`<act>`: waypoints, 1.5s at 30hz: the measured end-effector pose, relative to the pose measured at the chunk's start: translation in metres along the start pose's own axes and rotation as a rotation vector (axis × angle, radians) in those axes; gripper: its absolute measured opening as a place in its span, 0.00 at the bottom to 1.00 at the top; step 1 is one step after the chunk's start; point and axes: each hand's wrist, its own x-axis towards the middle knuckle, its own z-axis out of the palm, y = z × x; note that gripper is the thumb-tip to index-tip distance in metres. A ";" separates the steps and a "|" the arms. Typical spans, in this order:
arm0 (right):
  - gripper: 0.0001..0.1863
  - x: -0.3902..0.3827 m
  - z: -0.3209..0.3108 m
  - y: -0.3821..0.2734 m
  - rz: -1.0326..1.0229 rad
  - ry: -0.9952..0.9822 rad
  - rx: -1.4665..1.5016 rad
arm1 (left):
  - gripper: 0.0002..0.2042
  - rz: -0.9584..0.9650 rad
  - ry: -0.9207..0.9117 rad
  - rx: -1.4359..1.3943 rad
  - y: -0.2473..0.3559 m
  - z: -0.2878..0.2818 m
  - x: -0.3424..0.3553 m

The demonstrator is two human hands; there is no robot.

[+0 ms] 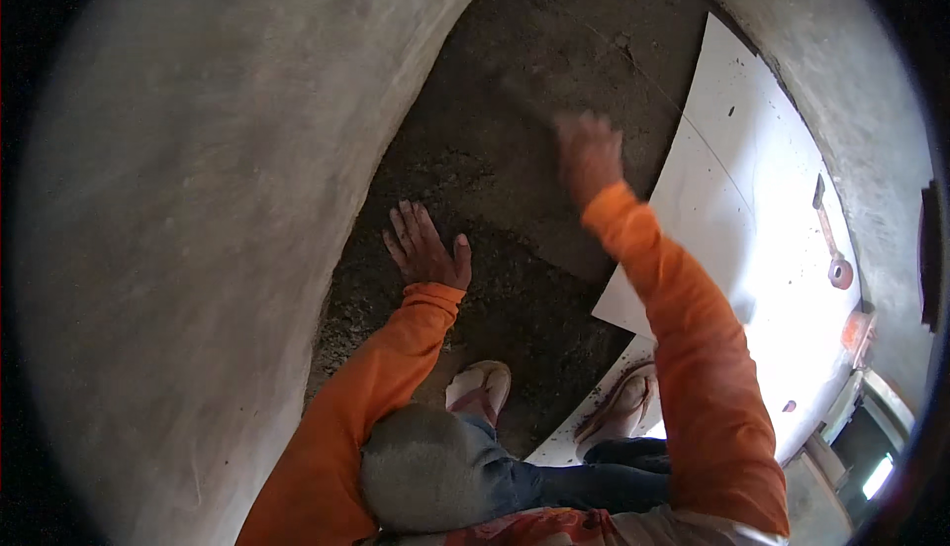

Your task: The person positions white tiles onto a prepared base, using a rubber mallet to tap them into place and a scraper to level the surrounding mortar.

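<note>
My left hand [426, 247] lies with fingers spread on rough, dark, crumbly mortar or soil [515, 294], close to the grey wall. Farther forward and to the right, my right hand [591, 155] is closed and smeared by motion above the smoother dark floor bed [554, 219]. A blurred, slim tool [529, 100] seems to stick out of it toward the upper left; its kind cannot be made out. To the right of this hand begin large white tiles [727, 140]. A thin string [708, 145] crosses the bed and the tiles.
Grey plastered walls [198, 229] bound the floor left and right. On the tiles lies a handled tool with a round end [839, 271], near an orange object [856, 330] by the right wall. My sandaled feet [480, 388] stand on the bed and a tile edge.
</note>
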 end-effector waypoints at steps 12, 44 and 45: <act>0.22 -0.038 -0.012 -0.027 -0.142 -0.150 0.137 | 0.34 0.039 0.090 0.019 -0.012 -0.002 -0.007; 0.21 0.066 -0.003 0.147 0.354 0.064 0.079 | 0.37 0.261 -0.068 0.136 0.106 0.017 0.110; 0.21 0.058 0.000 0.152 0.350 0.064 0.087 | 0.38 0.268 -0.078 0.147 0.106 0.019 0.115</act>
